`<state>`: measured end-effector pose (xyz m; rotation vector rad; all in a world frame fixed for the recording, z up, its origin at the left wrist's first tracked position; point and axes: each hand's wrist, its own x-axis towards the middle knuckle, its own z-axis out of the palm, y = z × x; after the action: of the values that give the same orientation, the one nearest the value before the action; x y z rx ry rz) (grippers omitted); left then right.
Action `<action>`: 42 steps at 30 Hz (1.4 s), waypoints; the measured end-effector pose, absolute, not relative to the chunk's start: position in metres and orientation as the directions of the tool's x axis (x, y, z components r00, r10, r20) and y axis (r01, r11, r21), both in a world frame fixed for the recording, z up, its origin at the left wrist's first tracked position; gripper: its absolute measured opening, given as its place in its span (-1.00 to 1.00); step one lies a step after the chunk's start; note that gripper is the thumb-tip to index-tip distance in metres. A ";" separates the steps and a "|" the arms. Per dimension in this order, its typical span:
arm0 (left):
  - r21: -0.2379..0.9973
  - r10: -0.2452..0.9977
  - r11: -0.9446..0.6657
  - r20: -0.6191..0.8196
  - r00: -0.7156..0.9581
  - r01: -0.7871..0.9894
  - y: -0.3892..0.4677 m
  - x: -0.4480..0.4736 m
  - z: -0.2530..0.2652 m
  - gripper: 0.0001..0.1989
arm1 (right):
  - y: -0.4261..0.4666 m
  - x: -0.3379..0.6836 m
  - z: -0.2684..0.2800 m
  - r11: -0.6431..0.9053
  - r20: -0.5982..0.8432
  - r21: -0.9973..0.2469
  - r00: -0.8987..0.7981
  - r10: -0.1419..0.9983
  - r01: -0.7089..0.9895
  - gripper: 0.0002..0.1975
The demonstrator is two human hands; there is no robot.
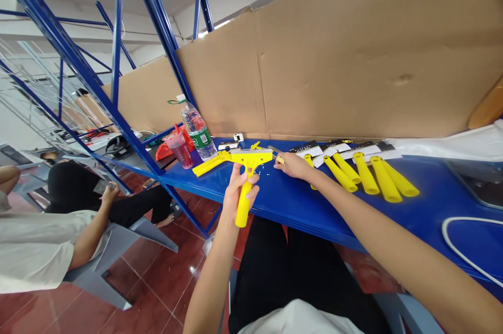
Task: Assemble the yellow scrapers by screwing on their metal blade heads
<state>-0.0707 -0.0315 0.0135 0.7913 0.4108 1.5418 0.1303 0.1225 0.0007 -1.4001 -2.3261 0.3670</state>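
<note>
My left hand [233, 190] is wrapped round the handle of a yellow scraper [244, 205], held upright above the front edge of the blue table, its wide head on top. Close to the right end of that head, my right hand [294, 165] is closed on a screwdriver [280, 159] with a pale yellowish handle and a thin shaft; its tip is too small to make out. A few tiny screws [263, 167] lie scattered on the tabletop between the hands. Behind the held scraper, another yellow scraper [208, 164] lies on the table.
Several yellow scrapers [386, 181] with black-and-white heads lie in a row at the right. A water bottle [199, 132] and a red cup [179, 148] stand at the left. Cardboard [334, 62] walls the back. A seated person [43, 242] holds a phone at far left.
</note>
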 end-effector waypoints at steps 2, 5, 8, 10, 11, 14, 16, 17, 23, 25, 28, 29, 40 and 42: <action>0.717 0.974 -0.160 0.224 0.007 -0.678 -0.029 -0.071 0.011 -0.53 | 0.122 0.131 0.000 0.471 0.231 -0.444 -0.411 0.882 0.762 -0.90; 0.743 0.977 -0.174 0.213 -0.019 -0.646 -0.026 -0.072 0.008 -0.52 | 0.120 0.131 0.002 0.480 0.304 -0.492 -0.374 0.876 0.726 -0.89; 0.721 0.977 -0.173 0.213 -0.023 -0.671 -0.025 -0.070 0.008 -0.51 | 0.113 0.130 0.011 0.477 0.394 -0.539 -0.293 0.871 0.694 -0.89; 0.678 0.981 -0.153 0.192 -0.028 -0.719 -0.023 -0.068 0.010 -0.50 | 0.108 0.129 0.020 0.489 0.483 -0.619 -0.193 0.854 0.615 -0.87; 0.650 0.985 -0.137 0.168 -0.035 -0.748 -0.022 -0.067 0.011 -0.48 | 0.104 0.129 0.025 0.505 0.528 -0.671 -0.129 0.839 0.542 -0.86; 0.592 0.997 -0.081 0.047 -0.066 -0.802 -0.015 -0.065 0.011 -0.46 | 0.094 0.128 0.037 0.561 0.592 -0.776 0.026 0.805 0.290 -0.84; 0.595 0.997 -0.042 -0.028 -0.072 -0.803 -0.010 -0.064 0.009 -0.45 | 0.088 0.126 0.041 0.567 0.585 -0.796 0.027 0.811 0.210 -0.79; 0.603 0.996 -0.025 -0.050 -0.069 -0.797 -0.008 -0.063 0.007 -0.44 | 0.085 0.125 0.043 0.563 0.573 -0.804 0.001 0.819 0.190 -0.76; 0.697 0.999 0.003 -0.028 -0.023 -0.717 -0.003 -0.057 -0.003 -0.37 | 0.072 0.110 0.039 0.675 0.637 -0.726 -0.239 0.732 0.130 -0.57; 0.726 1.000 0.007 -0.020 -0.012 -0.688 -0.003 -0.055 -0.005 -0.36 | 0.071 0.106 0.036 0.728 0.679 -0.677 -0.289 0.675 0.108 -0.58; 0.751 1.000 -0.001 -0.011 -0.014 -0.660 -0.002 -0.054 -0.007 -0.36 | 0.071 0.104 0.033 0.733 0.670 -0.672 -0.334 0.663 0.106 -0.64; 0.756 1.000 -0.003 -0.010 -0.017 -0.655 -0.002 -0.054 -0.007 -0.36 | 0.071 0.104 0.033 0.727 0.663 -0.679 -0.339 0.668 0.105 -0.65; 0.787 0.999 -0.020 0.042 0.022 -0.617 -0.003 -0.055 -0.007 -0.39 | 0.067 0.105 0.037 0.689 0.632 -0.723 -0.351 0.691 0.056 -0.66; 0.790 0.999 -0.018 0.041 0.024 -0.613 -0.003 -0.056 -0.007 -0.39 | 0.069 0.105 0.036 0.686 0.625 -0.724 -0.354 0.696 0.071 -0.64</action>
<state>-0.0560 -0.0030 -0.0071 0.7487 0.6717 1.4479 0.1054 0.0685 0.0364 -0.6052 -1.8389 0.7376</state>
